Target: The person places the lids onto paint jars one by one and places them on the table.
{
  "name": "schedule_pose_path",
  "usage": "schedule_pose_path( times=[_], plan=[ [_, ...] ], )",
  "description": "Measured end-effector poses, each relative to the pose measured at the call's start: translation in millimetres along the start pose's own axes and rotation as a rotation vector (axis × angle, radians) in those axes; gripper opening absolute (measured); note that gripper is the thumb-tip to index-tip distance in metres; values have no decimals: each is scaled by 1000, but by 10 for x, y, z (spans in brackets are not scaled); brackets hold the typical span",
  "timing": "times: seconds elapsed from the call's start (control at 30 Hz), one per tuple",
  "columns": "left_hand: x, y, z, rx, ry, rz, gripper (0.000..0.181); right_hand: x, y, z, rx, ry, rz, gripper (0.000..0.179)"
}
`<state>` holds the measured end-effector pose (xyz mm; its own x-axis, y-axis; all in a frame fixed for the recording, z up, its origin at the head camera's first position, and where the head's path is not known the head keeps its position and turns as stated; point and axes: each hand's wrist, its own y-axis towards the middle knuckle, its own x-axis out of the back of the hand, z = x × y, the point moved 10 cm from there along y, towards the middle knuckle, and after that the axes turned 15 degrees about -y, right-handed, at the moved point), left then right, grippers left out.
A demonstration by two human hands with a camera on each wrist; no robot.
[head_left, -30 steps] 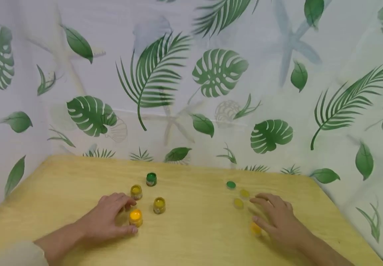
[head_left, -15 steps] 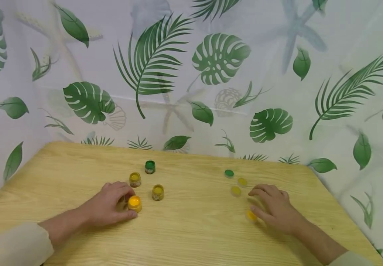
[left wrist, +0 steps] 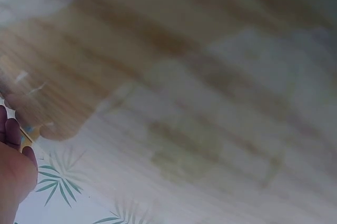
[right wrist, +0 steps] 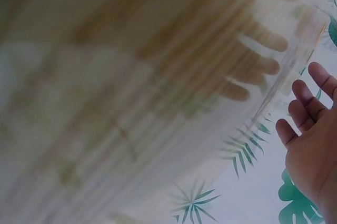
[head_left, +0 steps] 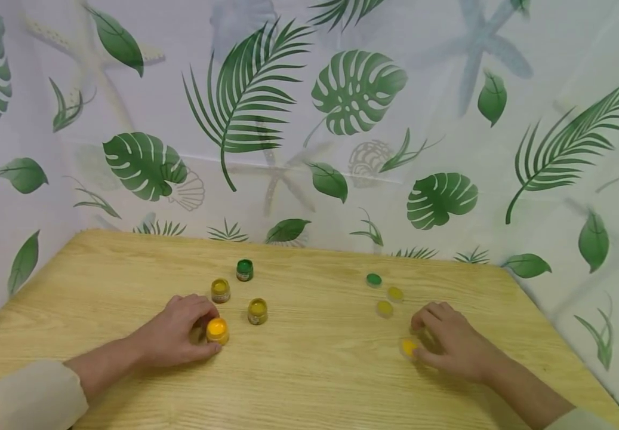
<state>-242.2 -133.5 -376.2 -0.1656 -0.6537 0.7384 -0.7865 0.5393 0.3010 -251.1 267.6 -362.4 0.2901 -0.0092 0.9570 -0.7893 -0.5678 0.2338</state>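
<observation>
On the left, my left hand (head_left: 172, 334) holds a small jar of orange-yellow paint (head_left: 217, 331), with the thumb at its near side and the curved fingers behind it. The jar stands uncapped on the table. My right hand (head_left: 456, 346) hovers at the right, fingers loosely bent and spread, its thumb close to an orange-yellow lid (head_left: 408, 347). Whether the thumb touches that lid cannot be told. In the right wrist view, the fingers (right wrist: 303, 110) look relaxed and hold nothing. The left wrist view shows only part of the left hand (left wrist: 13, 166) at its edge.
Beyond the held jar stand uncapped jars of green (head_left: 245, 270), olive-yellow (head_left: 220, 291) and mustard paint (head_left: 258, 312). A green lid (head_left: 373, 279) and two yellowish lids (head_left: 395, 294) lie on the right of the wooden table (head_left: 309, 370). A leaf-printed cloth (head_left: 288, 119) hangs behind.
The head view has tilted slightly down, so everything sits higher in it. My right hand has drawn back a little to the right, uncovering more of the orange-yellow lid. The left hand stays at its jar.
</observation>
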Motion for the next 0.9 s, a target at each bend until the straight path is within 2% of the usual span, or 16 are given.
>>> schedule_pose_path(
  times=[0.2,0.4,0.73,0.9],
  plan=[
    [32,7,-35,-10,20,-26,31,36,-10,38,70,9,-64,28],
    [70,16,-32,5,36,-57,29,11,2,94,108,10,-70,27],
    [88,3,-51,-21,47,-90,28,-27,28,148,123,-16,-43,28],
    [92,20,-68,-27,50,-88,27,45,31,162,132,-33,-81,26]
  ],
)
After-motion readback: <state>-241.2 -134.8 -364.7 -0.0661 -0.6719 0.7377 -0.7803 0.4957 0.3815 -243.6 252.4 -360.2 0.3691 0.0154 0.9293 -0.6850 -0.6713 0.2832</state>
